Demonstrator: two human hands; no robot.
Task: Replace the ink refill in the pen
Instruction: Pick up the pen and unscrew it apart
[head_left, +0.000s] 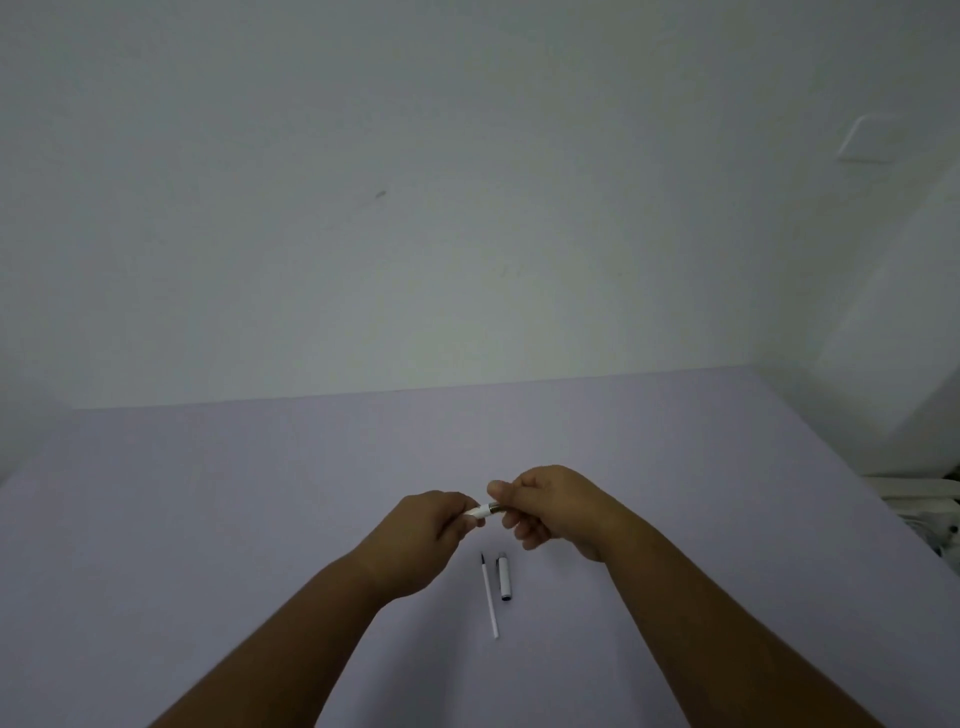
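Note:
Both of my hands grip a white pen (483, 511) a little above the table. My left hand (434, 530) is closed around one end and my right hand (545, 506) around the other, so only a short white and metallic stretch shows between them. Below the hands, a thin white ink refill (489, 597) with a dark tip lies on the table, tip pointing away from me. Just to its right lies the pen cap (504, 578), white with a dark clip.
The lilac table (260, 493) runs back to a white wall. White objects (930, 499) sit beyond the table's right edge.

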